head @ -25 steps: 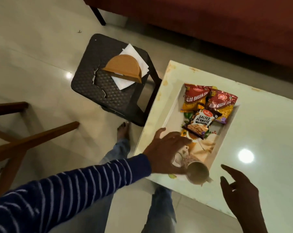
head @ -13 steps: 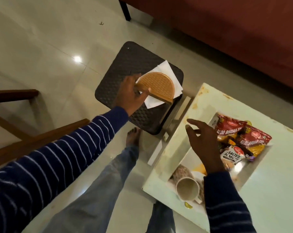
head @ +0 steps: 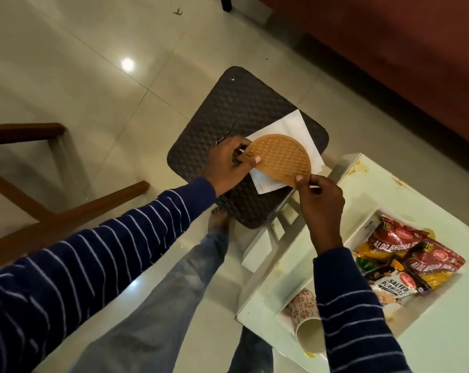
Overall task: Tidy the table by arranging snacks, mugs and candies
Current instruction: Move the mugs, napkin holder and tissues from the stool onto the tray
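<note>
Head view: you stand over a dark woven stool (head: 244, 109), with the pale desk (head: 427, 200) at your right.
Left hand: your left hand (head: 225, 165) grips the left corner of the semicircular wooden napkin holder (head: 279, 157), thumb on its slatted face and fingers curled behind it.
Right hand: your right hand (head: 320, 200) pinches the holder's lower right corner between thumb and fingers.
Napkin holder: it is tilted between your hands above the stool, with white napkins (head: 284, 125) showing behind and below it; whether it rests on the stool cannot be told.
Snacks: two red Aloo Bhujia packets (head: 397, 238) and a Salted Peanuts packet (head: 395, 290) lie overlapping in the recessed tray (head: 362, 227) of the desk, below and to the right of your right hand, well apart from the holder.
Mug: a floral mug (head: 303, 310) lies on its side at the tray's near end, mouth toward you, partly hidden by your right sleeve (head: 354, 313).
Floor: your bare foot (head: 218, 218) and jeans show below your left hand, beside the stool.
</note>
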